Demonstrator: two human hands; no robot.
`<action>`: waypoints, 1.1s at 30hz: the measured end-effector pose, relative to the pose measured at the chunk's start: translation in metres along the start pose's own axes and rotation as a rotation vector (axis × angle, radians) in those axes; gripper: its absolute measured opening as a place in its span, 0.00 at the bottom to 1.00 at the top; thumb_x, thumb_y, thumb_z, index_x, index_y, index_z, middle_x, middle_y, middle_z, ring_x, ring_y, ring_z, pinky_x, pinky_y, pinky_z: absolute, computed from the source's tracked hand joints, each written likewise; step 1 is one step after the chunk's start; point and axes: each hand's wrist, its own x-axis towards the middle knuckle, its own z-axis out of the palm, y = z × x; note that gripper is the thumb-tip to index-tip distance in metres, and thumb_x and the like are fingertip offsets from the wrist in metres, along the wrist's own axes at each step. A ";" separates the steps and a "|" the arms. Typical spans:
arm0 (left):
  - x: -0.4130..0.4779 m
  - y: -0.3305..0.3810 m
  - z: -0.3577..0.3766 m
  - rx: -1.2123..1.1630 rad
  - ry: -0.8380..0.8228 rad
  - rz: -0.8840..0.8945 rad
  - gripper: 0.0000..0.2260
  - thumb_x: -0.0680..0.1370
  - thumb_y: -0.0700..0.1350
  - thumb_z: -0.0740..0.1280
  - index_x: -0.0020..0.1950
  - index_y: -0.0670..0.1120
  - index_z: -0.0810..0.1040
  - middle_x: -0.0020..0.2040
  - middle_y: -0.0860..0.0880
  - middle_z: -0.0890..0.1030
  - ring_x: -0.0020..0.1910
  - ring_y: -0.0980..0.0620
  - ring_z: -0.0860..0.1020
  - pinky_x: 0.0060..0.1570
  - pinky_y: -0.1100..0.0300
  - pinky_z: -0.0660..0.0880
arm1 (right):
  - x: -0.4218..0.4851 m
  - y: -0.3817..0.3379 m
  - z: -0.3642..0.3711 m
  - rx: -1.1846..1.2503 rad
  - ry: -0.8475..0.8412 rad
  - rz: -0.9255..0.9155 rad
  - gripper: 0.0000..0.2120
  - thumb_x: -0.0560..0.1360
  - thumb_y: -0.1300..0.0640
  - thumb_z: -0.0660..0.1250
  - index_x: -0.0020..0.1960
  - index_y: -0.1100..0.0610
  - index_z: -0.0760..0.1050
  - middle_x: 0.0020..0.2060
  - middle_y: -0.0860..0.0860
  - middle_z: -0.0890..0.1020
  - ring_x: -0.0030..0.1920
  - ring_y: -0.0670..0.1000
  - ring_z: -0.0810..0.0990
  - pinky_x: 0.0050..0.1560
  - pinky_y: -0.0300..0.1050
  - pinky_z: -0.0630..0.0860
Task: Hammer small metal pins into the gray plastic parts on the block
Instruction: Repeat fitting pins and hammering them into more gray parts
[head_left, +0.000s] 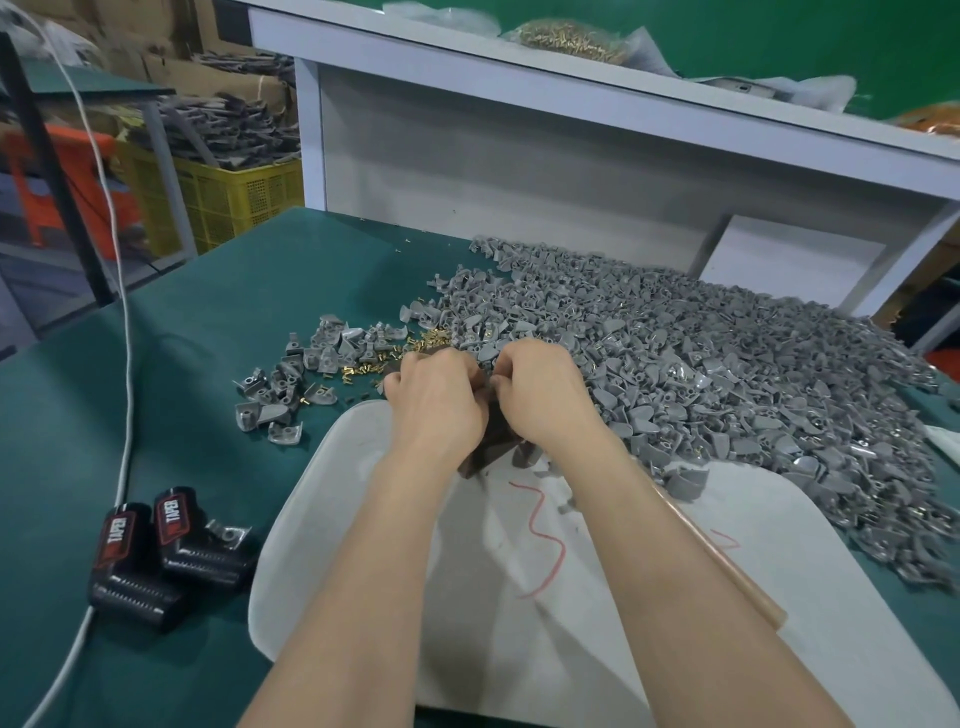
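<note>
Brown block is steadied by curled left hand and right hand, probably to seat one of the nearby gray parts

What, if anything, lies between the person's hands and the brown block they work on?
Nothing visible. The left hand grips the brown block, and the right hand is close against it; what its fingers hold is hidden. The gray parts pile lies off to the right, not between.
</note>
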 end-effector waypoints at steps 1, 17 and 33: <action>0.000 0.000 0.000 -0.003 0.002 0.001 0.07 0.77 0.46 0.63 0.49 0.50 0.82 0.49 0.47 0.81 0.58 0.43 0.67 0.54 0.53 0.61 | 0.000 0.000 0.000 0.011 -0.005 0.006 0.04 0.77 0.58 0.63 0.47 0.57 0.76 0.45 0.54 0.79 0.48 0.55 0.76 0.44 0.43 0.70; -0.002 0.001 -0.002 -0.018 0.006 -0.028 0.05 0.77 0.46 0.65 0.46 0.51 0.80 0.49 0.48 0.81 0.58 0.43 0.68 0.55 0.52 0.62 | -0.008 0.010 0.001 0.256 0.035 0.056 0.06 0.78 0.58 0.63 0.47 0.56 0.79 0.46 0.51 0.81 0.47 0.51 0.78 0.50 0.43 0.73; -0.003 0.002 -0.003 -0.028 0.029 -0.009 0.05 0.76 0.42 0.65 0.43 0.51 0.79 0.46 0.50 0.81 0.55 0.45 0.68 0.49 0.54 0.58 | -0.029 0.062 -0.011 0.140 -0.234 0.278 0.07 0.78 0.58 0.60 0.53 0.60 0.72 0.41 0.53 0.78 0.35 0.50 0.77 0.30 0.41 0.72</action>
